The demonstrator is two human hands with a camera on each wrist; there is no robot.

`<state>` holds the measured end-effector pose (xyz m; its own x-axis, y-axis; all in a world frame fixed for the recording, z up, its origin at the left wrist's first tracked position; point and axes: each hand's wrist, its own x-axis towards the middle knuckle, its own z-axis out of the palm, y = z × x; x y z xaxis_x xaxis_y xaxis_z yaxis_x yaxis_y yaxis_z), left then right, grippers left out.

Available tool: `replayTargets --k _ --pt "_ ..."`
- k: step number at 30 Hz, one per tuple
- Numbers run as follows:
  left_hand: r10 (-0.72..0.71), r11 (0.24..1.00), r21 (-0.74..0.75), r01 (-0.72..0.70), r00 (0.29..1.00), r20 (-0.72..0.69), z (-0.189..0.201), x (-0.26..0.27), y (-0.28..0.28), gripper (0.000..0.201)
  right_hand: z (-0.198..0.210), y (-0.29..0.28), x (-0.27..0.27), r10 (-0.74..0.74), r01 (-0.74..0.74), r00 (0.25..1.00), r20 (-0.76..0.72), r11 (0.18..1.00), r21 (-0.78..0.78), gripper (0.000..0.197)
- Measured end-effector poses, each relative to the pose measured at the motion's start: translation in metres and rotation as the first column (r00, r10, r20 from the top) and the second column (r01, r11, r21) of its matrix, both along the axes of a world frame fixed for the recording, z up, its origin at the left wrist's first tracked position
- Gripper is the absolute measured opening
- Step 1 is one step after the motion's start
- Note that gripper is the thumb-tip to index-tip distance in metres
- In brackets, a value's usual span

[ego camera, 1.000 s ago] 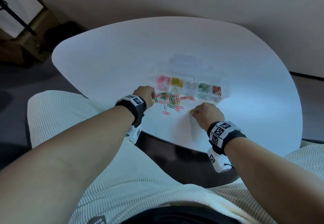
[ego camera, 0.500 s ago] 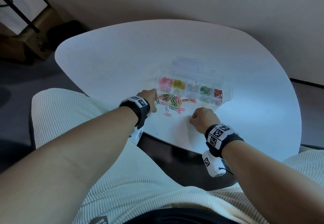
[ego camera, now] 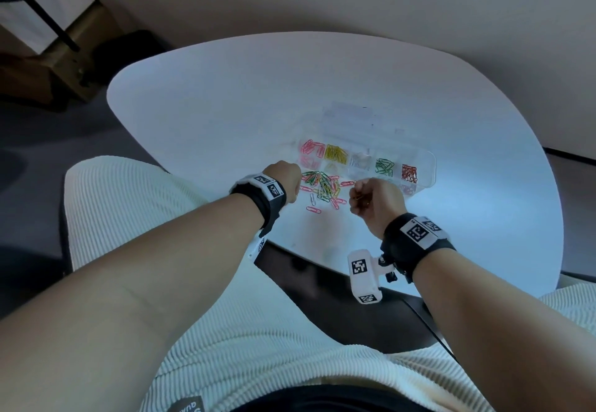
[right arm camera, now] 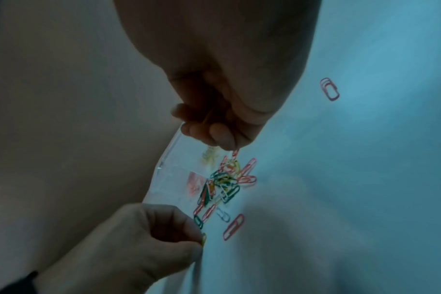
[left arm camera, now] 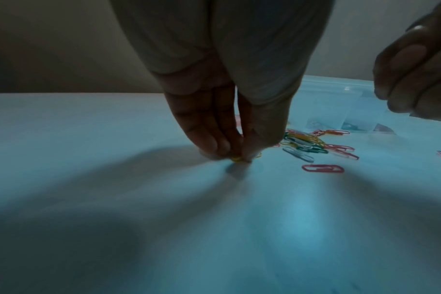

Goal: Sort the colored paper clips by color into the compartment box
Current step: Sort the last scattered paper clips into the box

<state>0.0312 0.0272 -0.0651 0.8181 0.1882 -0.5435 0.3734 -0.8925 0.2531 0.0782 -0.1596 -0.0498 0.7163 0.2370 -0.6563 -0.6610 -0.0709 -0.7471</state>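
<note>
A clear compartment box point(ego camera: 425, 166) lies on the white table point(ego camera: 225, 111), holding pink, yellow, pale, green and red clips in separate cells. A mixed pile of loose paper clips point(ego camera: 322, 186) sits just in front of it. My left hand point(left arm camera: 237, 157) is at the pile's left edge, fingertips down on the table, pinching a yellow clip point(left arm camera: 235, 158). My right hand point(ego camera: 358, 200) hovers above the table to the right of the pile, fingers curled around an orange-yellow clip point(right arm camera: 209, 117). A pink clip point(right arm camera: 235, 153) shows just under its fingertips; whether they touch it I cannot tell.
Single pink clips lie apart from the pile point(ego camera: 313, 209) point(right arm camera: 329, 89). The table's near edge point(ego camera: 322, 261) runs just behind my wrists, with my lap in ribbed white cloth below. A cardboard box point(ego camera: 48, 66) stands on the floor at far left.
My right hand has risen off the table and swung left toward the pile, keeping its clip. My left hand has stayed at the pile's left edge.
</note>
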Motion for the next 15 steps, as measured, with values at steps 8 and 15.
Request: replayTargets --k 8,15 --pt "-0.008 0.999 -0.045 0.006 0.999 -0.032 0.002 -0.005 -0.002 0.024 -0.009 0.004 0.004 0.647 -0.375 0.731 0.216 0.646 -0.665 0.022" --pt "0.101 0.957 -0.281 -0.076 0.992 0.073 0.017 0.004 -0.014 0.019 -0.014 -0.005 0.000 0.855 -0.461 0.517 0.047 0.324 -0.826 0.044"
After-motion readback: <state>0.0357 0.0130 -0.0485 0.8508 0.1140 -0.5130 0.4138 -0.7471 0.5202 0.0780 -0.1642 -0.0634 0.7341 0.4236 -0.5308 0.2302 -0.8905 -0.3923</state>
